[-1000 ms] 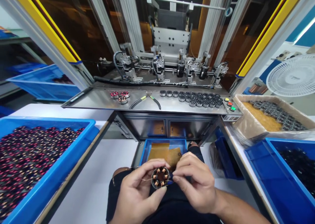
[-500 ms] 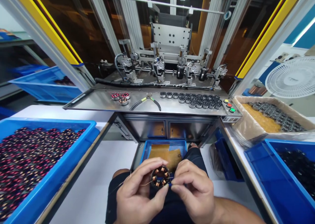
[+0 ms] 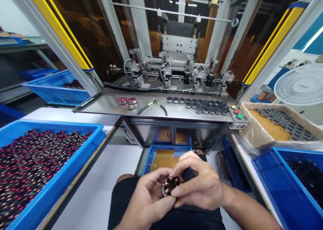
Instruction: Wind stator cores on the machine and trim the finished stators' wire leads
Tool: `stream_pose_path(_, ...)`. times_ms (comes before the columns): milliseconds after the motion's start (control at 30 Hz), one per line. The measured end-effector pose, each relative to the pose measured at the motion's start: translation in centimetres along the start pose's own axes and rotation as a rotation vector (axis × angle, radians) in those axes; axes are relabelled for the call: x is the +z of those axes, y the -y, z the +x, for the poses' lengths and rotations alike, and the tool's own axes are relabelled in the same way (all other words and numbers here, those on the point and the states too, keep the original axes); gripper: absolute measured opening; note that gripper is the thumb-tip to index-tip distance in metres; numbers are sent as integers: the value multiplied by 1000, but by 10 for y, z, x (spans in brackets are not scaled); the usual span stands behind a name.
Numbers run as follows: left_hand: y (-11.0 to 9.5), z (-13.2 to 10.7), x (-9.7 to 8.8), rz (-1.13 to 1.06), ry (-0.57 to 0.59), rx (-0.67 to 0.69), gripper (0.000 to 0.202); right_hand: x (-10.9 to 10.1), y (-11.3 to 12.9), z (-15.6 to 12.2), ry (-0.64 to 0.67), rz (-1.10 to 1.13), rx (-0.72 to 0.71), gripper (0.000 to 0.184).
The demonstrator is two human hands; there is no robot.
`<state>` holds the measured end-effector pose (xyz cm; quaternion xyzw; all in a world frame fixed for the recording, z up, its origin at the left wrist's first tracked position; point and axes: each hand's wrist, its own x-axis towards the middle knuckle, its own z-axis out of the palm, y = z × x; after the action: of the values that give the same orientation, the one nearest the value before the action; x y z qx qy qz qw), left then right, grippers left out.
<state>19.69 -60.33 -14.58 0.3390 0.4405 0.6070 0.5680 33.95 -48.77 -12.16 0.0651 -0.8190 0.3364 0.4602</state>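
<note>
My left hand (image 3: 145,199) and my right hand (image 3: 198,184) meet low in the middle, over my lap. Both are closed around one small round wound stator (image 3: 171,185) with copper coils. A thin wire strand runs from it across my left fingers. My right fingers curl over its top and right side and hide part of it.
A blue bin of wound stators (image 3: 35,162) sits at left. On the steel shelf (image 3: 106,103) lie three wound stators (image 3: 128,102), pliers (image 3: 152,106) and several bare cores (image 3: 202,105). A cardboard box (image 3: 280,125), blue bins (image 3: 295,183) and a fan (image 3: 301,83) stand right.
My right hand has moved up and over the stator, covering more of it. The stator has tilted and sits a little further right. The camera view has shifted slightly.
</note>
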Motion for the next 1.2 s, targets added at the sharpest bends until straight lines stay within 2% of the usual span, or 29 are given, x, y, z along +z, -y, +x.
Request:
stream_pose_path(100, 1, 0, -2, -41, -5, -16, 37, 2, 5, -7, -70, -108, -43, 9)
stream_pose_path(167, 2, 0, -1, -57, -18, 2, 40, 2, 9, -14, -130, -231, -79, 10)
stream_pose_path(233, 4, 0, 1, -36, -43, 82, 37, 4, 13, -20, -184, -363, -111, 16)
stream_pose_path(333, 7, 1, 6, 84, -139, 297, 39, 11, 18, -26, -258, -472, -95, 22)
stream_pose_path(467, 11, 0, 12, 213, -230, 525, 47, 31, 23, -25, -417, -368, 46, 22)
stream_pose_path(567, 15, -2, 14, 247, -269, 598, 49, 46, 26, -24, -523, -209, 258, 11)
stream_pose_path(633, 18, -3, 15, 252, -306, 613, 48, 52, 27, -24, -555, -138, 366, 15)
stream_pose_path(767, 19, -4, 12, 165, -294, 498, 47, 49, 21, -27, -501, -141, 350, 18)
stream_pose_path(900, 11, 0, 0, 135, -102, 274, 64, 37, 11, -28, -402, -192, 284, 15)
stream_pose_path(1033, 3, 4, -12, 197, 80, 152, 45, 26, 9, -23, -331, -211, 246, 13)
stream_pose_path(1100, 4, 6, -14, 147, 103, 130, 41, 22, 11, -20, -281, -239, 236, 13)
stream_pose_path(1200, 8, 6, -11, 42, 78, 105, 40, 16, 14, -16, -234, -318, 226, 14)
